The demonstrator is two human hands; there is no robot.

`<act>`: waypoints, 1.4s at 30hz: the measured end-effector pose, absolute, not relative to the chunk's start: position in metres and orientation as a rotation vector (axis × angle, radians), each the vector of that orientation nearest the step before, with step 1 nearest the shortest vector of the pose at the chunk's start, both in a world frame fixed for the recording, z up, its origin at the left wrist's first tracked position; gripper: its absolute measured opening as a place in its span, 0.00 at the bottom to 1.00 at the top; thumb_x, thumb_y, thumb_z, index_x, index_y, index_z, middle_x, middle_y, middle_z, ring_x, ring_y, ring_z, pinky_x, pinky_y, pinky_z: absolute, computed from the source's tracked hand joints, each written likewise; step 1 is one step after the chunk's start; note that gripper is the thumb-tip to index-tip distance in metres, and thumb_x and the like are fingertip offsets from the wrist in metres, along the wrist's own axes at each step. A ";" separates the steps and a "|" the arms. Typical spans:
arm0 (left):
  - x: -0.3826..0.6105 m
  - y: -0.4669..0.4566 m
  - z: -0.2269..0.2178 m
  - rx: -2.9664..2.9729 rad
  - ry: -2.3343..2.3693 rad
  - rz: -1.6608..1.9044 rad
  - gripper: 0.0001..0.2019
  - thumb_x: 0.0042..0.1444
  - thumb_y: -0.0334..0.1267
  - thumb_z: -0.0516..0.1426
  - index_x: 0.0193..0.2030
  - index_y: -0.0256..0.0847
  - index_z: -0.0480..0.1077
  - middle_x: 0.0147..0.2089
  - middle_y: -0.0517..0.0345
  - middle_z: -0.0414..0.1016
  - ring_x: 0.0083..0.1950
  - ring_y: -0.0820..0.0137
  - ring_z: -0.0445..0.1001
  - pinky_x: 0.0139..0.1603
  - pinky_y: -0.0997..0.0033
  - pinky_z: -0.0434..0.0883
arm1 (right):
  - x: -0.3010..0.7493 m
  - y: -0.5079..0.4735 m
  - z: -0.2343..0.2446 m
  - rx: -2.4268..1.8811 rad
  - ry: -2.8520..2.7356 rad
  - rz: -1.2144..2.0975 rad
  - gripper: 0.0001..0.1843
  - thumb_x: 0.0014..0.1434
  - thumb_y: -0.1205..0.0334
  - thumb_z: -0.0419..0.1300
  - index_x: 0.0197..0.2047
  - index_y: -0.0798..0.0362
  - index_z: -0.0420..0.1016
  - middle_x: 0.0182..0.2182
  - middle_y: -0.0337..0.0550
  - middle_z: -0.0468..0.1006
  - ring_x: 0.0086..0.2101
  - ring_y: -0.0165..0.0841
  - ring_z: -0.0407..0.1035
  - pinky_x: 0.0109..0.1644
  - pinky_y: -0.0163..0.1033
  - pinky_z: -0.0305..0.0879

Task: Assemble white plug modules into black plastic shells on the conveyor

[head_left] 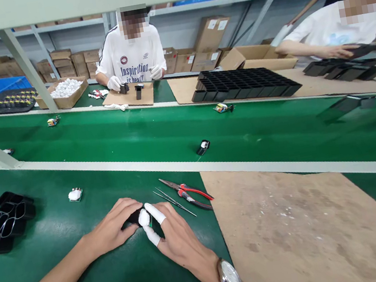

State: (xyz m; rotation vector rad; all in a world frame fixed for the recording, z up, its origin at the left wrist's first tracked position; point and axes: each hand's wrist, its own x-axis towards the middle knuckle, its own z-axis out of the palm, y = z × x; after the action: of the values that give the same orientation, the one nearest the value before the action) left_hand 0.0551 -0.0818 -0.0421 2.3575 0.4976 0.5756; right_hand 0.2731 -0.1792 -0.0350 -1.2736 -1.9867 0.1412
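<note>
My left hand [114, 228] and my right hand [175, 237] meet over the green mat, both pinched on a small black part [135, 215] that is mostly hidden between the fingers. White finger cots cover my right thumb and forefinger tips. A wristwatch [229, 279] sits on my right wrist. Red-handled pliers [187, 193] and thin tweezers [173, 202] lie just beyond my right hand.
A black moulded tray [5, 222] lies at the left, a small white piece [75, 194] near it. A brown board [305, 217] covers the mat at right. A black part [203, 147] rides the green belt [157, 131]. Across it, two people work among cartons and black trays [243, 84].
</note>
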 end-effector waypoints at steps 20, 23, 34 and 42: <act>0.055 -0.085 -0.048 2.183 0.553 0.573 0.21 0.70 0.40 0.61 0.66 0.45 0.65 0.58 0.46 0.74 0.57 0.57 0.71 0.60 0.53 0.73 | 0.270 -0.179 -0.044 -1.220 -2.052 0.196 0.09 0.70 0.61 0.64 0.52 0.52 0.73 0.60 0.55 0.75 0.56 0.47 0.71 0.52 0.56 0.77; 0.054 -0.085 -0.047 2.167 0.563 0.583 0.23 0.69 0.38 0.62 0.67 0.46 0.64 0.59 0.46 0.74 0.59 0.57 0.72 0.61 0.53 0.74 | 0.272 -0.178 -0.046 -1.219 -2.034 0.210 0.13 0.72 0.60 0.62 0.58 0.51 0.72 0.60 0.54 0.75 0.55 0.45 0.72 0.53 0.55 0.77; 0.047 -0.084 -0.051 2.204 0.733 0.640 0.19 0.66 0.38 0.64 0.62 0.46 0.70 0.58 0.49 0.78 0.56 0.61 0.79 0.59 0.58 0.77 | 0.310 -0.167 -0.074 -1.640 -2.005 -0.367 0.23 0.64 0.77 0.49 0.58 0.56 0.74 0.44 0.54 0.76 0.44 0.46 0.72 0.45 0.54 0.76; 0.049 -0.084 -0.054 2.239 0.720 0.656 0.18 0.67 0.40 0.64 0.61 0.46 0.71 0.56 0.50 0.79 0.55 0.62 0.80 0.58 0.60 0.77 | 0.303 -0.168 -0.064 -1.615 -2.030 -0.348 0.15 0.65 0.76 0.51 0.47 0.53 0.75 0.37 0.49 0.75 0.38 0.43 0.71 0.42 0.50 0.75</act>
State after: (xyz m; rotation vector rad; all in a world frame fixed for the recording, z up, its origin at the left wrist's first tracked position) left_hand 0.0485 -0.0842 -0.0540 2.2393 0.7198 0.6563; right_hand 0.3026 -0.1676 -0.0641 -1.6147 -2.0301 -0.3482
